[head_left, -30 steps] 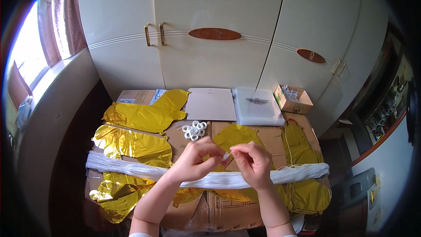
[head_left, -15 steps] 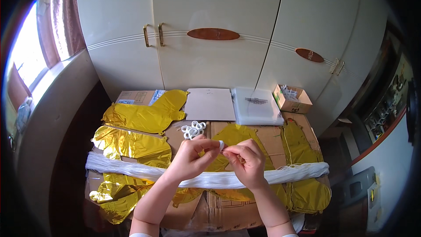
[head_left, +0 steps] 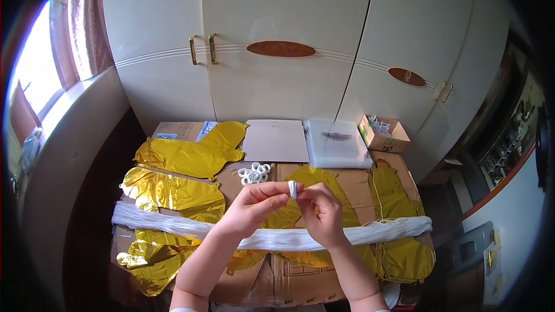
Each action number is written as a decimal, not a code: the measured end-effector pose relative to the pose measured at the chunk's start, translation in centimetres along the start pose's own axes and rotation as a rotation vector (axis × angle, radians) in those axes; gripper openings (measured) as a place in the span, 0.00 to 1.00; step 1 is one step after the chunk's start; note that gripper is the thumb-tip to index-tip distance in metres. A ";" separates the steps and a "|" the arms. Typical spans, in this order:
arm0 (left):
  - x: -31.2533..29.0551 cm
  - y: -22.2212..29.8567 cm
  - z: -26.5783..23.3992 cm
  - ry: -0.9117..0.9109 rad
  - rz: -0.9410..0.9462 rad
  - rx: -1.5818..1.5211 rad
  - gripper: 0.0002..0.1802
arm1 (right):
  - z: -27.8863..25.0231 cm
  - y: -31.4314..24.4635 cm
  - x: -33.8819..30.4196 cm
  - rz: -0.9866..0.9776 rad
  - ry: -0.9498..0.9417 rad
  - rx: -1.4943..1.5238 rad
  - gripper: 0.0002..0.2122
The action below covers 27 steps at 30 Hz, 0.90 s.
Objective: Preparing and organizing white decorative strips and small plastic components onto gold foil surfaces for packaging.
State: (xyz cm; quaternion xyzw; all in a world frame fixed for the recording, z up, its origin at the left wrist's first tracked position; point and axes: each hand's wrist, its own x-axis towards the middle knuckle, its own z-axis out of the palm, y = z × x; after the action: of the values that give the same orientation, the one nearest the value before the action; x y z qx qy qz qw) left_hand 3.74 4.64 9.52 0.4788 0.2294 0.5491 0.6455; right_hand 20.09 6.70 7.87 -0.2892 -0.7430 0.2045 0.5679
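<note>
Up over the middle of the cardboard, a small coil of white string stands upright between my hands. My left hand is closed with thumb and forefinger pinching its left side. Against its right side press the closed fingertips of my right hand; whether they grip the coil or a strand of it is hard to see. Below my hands, a long hank of white string stretches across the table, passing behind both wrists. Just beyond my left hand lies a cluster of small white string rings.
Flat gold foil balloons lie over the cardboard. Along the back are a pale board, a stack of clear plastic bags and an open carton with small packets. Behind stands a cream cupboard; a windowsill is at left.
The small coil has been turned more upright and shows more fully between the fingers. My right fingertips have shifted up along its side; both hands stay in nearly the same place.
</note>
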 end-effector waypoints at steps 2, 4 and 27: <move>0.2 -0.5 -0.2 -0.028 0.037 0.061 0.14 | 0.2 -0.2 -0.1 0.023 0.012 0.011 0.05; 0.2 -0.7 -0.4 -0.046 0.112 0.246 0.16 | 0.1 -0.1 -0.2 0.069 0.007 0.046 0.06; 0.1 0.9 -0.5 -0.141 -0.133 0.363 0.07 | -2.3 0.1 0.8 0.185 -0.320 0.462 0.08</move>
State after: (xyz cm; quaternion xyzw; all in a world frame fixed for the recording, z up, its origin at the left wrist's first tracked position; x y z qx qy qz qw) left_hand 2.91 4.86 10.16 0.6082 0.3102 0.4200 0.5978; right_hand 22.15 7.23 9.04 -0.1827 -0.7274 0.4622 0.4731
